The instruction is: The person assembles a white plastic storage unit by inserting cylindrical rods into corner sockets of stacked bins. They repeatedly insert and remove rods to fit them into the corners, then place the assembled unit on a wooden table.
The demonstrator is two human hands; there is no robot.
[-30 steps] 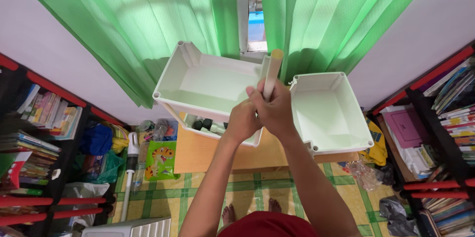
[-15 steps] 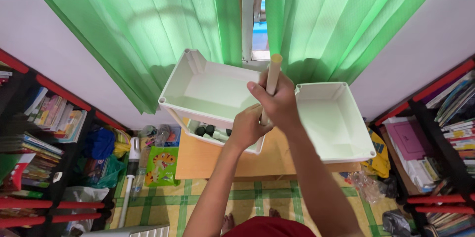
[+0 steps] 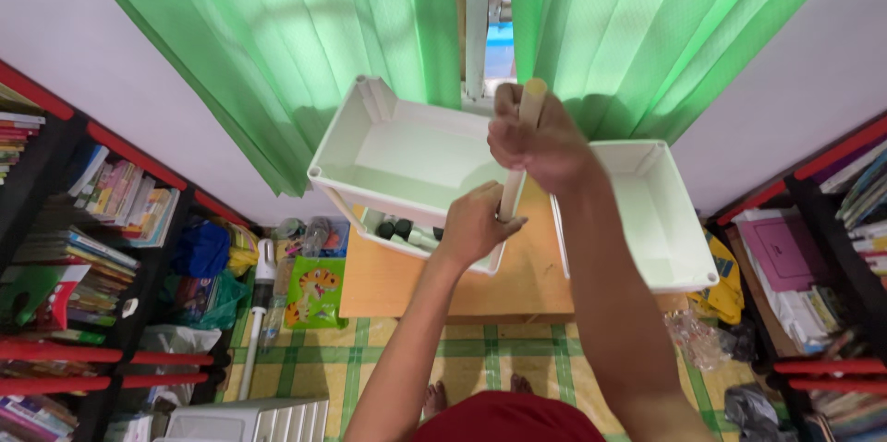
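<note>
Both of my hands grip a cream-coloured upright tube [image 3: 530, 100] at the corner of a white plastic tray rack. My right hand [image 3: 540, 139] closes around the tube near its top end. My left hand [image 3: 474, 223] closes around it lower down, at the rim of the upper white tray [image 3: 344, 148]. Under that tray sits a lower white tray [image 3: 407, 237] holding several dark bottle caps. A second separate white tray [image 3: 673, 220] stands to the right, mostly behind my right forearm.
The trays rest on a low wooden table [image 3: 388, 285]. Green curtains [image 3: 305, 26] hang behind. Black-and-red bookshelves [image 3: 65, 248] line the left and right. Bags, bottles and a white tube [image 3: 257, 313] lie on the checked floor. A white slatted panel [image 3: 249, 419] sits at the bottom left.
My right hand has slid up the tube to its top end, while my left hand stayed lower on it. The view has shifted slightly.
</note>
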